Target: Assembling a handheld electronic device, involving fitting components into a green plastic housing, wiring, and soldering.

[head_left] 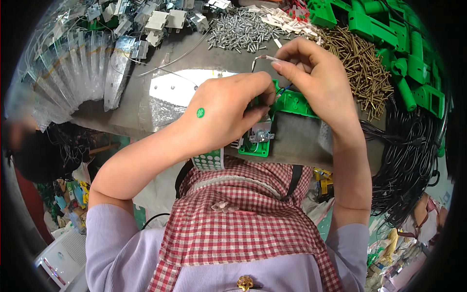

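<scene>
A green plastic housing [295,103] lies at the near edge of the table, with a small metal part [261,134] fitted in its lower end. My left hand [228,109] is closed over the housing's middle, thumb below and fingers above, hiding that stretch. Just beyond its knuckles a thin wire [254,63] sticks up, dark below and pale toward its tip. Between thumb and forefinger, my right hand [318,78] pinches a small white sleeve [268,58] at the wire's end. A blue wire [284,89] shows inside the housing between both hands.
Silver screws [243,29], white pieces [287,20] and brass-coloured screws [359,68] lie in heaps behind my hands. Green housings [413,53] pile up at far right, above bundled black cables [406,151]. Metal parts in clear bags [80,73] fan out left. A sticker sheet [209,159] hangs at the edge.
</scene>
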Action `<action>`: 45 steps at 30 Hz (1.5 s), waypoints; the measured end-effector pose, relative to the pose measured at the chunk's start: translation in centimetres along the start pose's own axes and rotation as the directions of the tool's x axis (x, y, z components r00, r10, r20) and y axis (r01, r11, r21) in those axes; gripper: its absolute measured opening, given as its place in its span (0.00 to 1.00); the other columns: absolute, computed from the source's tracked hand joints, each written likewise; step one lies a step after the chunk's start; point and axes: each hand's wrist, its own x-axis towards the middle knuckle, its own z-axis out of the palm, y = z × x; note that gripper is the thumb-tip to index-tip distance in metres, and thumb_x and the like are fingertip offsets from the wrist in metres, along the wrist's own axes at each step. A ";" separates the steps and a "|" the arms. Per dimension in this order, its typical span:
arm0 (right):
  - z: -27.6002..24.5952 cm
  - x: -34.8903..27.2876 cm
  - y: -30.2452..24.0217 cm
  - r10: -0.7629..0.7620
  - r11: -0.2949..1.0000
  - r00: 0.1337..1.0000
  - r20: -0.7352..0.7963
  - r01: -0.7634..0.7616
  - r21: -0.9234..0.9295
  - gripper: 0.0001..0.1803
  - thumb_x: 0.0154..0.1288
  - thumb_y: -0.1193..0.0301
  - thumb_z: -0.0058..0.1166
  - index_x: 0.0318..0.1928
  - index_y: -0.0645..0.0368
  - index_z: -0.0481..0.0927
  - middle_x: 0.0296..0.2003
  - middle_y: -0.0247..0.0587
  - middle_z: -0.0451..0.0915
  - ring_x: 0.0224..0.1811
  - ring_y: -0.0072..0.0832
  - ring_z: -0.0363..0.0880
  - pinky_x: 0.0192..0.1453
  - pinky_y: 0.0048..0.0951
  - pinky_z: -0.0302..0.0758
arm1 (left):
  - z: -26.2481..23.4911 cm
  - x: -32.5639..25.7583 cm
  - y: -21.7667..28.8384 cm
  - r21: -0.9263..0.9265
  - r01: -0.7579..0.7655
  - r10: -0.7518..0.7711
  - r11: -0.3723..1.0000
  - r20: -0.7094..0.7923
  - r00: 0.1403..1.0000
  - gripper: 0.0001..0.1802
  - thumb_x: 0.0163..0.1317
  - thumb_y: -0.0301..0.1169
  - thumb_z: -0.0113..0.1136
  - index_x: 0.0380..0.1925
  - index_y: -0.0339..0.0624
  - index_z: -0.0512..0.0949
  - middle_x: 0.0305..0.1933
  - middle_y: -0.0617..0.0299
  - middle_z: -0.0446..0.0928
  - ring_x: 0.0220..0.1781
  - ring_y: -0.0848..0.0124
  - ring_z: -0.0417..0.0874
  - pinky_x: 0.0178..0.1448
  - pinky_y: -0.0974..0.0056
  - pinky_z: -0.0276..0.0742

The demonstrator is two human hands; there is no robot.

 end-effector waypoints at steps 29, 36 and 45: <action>-1.2 0.7 0.4 0.079 0.987 0.985 0.154 -0.100 0.129 0.12 0.61 0.68 0.61 0.38 0.65 0.84 0.30 0.33 0.83 0.33 0.16 0.76 0.39 0.21 0.71 | 0.0 -0.3 -0.1 -0.019 -0.033 0.033 0.999 0.015 0.999 0.12 0.51 0.23 0.64 0.35 0.42 0.73 0.31 0.57 0.77 0.31 0.57 0.80 0.34 0.59 0.74; -2.5 1.2 -1.0 -0.080 0.988 0.975 0.209 0.106 -0.115 0.12 0.60 0.68 0.59 0.39 0.64 0.84 0.32 0.39 0.84 0.34 0.21 0.80 0.40 0.25 0.75 | -0.1 0.1 0.0 0.026 0.018 -0.020 1.000 0.072 0.997 0.13 0.51 0.22 0.63 0.36 0.41 0.74 0.31 0.58 0.78 0.30 0.63 0.81 0.35 0.63 0.75; -1.7 0.3 -0.4 0.142 0.979 0.952 0.273 -0.176 0.106 0.11 0.60 0.67 0.60 0.37 0.63 0.82 0.28 0.24 0.77 0.31 0.12 0.69 0.35 0.17 0.66 | -0.1 0.0 0.4 0.066 0.026 -0.029 0.998 0.043 0.999 0.11 0.51 0.22 0.63 0.36 0.42 0.75 0.27 0.63 0.76 0.24 0.74 0.73 0.31 0.69 0.70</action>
